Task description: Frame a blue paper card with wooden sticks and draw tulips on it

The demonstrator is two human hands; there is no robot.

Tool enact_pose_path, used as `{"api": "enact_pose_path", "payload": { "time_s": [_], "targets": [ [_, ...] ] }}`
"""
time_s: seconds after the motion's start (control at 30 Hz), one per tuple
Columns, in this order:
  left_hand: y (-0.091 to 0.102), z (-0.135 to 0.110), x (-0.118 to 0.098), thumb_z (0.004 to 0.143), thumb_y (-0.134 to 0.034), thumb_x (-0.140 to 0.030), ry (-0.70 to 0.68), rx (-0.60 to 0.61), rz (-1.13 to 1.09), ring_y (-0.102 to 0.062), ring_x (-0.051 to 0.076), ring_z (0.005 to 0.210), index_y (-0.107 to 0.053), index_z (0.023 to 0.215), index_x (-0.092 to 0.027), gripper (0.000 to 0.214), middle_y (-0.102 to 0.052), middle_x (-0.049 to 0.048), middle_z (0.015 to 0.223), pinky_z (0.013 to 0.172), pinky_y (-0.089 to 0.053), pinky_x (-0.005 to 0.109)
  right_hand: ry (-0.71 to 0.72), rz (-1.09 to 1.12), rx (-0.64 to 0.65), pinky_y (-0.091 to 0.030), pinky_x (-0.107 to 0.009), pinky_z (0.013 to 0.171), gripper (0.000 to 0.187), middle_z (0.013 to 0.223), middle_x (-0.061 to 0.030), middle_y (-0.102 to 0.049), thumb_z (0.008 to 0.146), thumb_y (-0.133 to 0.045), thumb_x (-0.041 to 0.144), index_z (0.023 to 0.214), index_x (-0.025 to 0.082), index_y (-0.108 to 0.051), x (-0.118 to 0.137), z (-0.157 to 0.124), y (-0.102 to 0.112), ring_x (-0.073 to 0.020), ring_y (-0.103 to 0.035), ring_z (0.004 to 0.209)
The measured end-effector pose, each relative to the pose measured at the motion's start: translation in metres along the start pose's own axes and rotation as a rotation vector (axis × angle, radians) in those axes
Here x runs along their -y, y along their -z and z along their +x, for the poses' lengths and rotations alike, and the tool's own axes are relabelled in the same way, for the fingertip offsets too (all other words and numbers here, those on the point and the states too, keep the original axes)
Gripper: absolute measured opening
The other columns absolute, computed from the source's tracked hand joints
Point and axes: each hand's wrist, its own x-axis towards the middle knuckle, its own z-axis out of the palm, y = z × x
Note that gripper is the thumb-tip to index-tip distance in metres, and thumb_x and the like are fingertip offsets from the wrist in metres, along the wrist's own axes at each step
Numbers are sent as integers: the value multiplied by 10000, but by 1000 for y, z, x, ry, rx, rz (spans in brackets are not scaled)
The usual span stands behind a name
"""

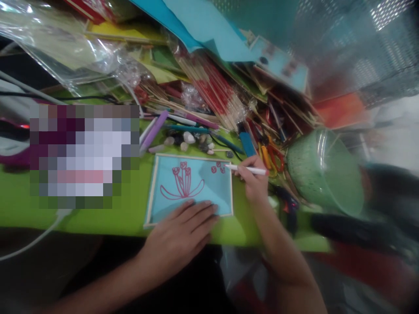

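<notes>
A light blue card with a pale wooden stick frame point(149, 192) lies on the green tabletop. It bears a red line drawing of flowers on stems with two long leaves point(183, 183), and several small red shapes near its upper right corner. My right hand point(253, 181) grips a white marker pen point(248, 169) with a red end, its tip at those small shapes. Flat on the lower part of the card rests my left hand point(188, 226), fingers stretched out and holding nothing.
Pebbles point(188, 138) and pens point(155, 128) lie just behind the card. Wooden sticks, plastic wrap and coloured sheets pile up at the back. Orange-handled scissors point(276, 157), a dark glue gun point(290, 205) and a green translucent tub point(324, 174) stand at right. A blurred-out object point(85, 157) is at left.
</notes>
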Motion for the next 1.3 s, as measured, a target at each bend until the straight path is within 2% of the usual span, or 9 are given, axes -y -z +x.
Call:
{"api": "enact_pose_path", "payload": {
  "time_s": [0.2,0.4,0.7,0.97,1.3],
  "targets": [
    [1,-2,0,1075,-505,-211,-9,35,25,-665,181,1313,-702,1331,-221,323,-732,-9,1415,1230,-400,360,-27,-43,49,-456,-272,581,173,640,49,-640,799,-768,298,788,237,-607,1,-1,2,-139,-586,582],
    [1,-2,1,1064,-508,-182,-13,45,22,-663,173,1316,-703,1326,-222,329,-732,-3,1415,1253,-385,357,-26,-113,43,-413,-275,577,205,637,52,-593,802,-763,321,775,241,-577,-1,-2,3,-137,-544,588],
    [1,-1,1,1066,-512,-187,-12,47,29,-666,175,1311,-710,1318,-224,322,-734,-11,1412,1240,-394,358,-21,-141,68,-407,-276,569,164,640,47,-597,811,-735,304,765,241,-591,0,-3,4,-134,-525,591],
    [1,-1,0,1077,-495,-192,-8,56,29,-656,173,1323,-717,1310,-223,324,-732,-19,1416,1262,-342,353,-13,-142,82,-401,-272,571,161,656,46,-600,815,-740,289,765,239,-596,-1,-2,4,-134,-522,599],
    [2,0,1,1078,-497,-199,-6,56,33,-660,166,1317,-712,1315,-232,321,-733,-27,1413,1263,-336,343,0,-199,62,-413,-279,581,183,665,46,-599,836,-735,311,791,246,-569,2,-2,2,-141,-534,607]
  ]
}}
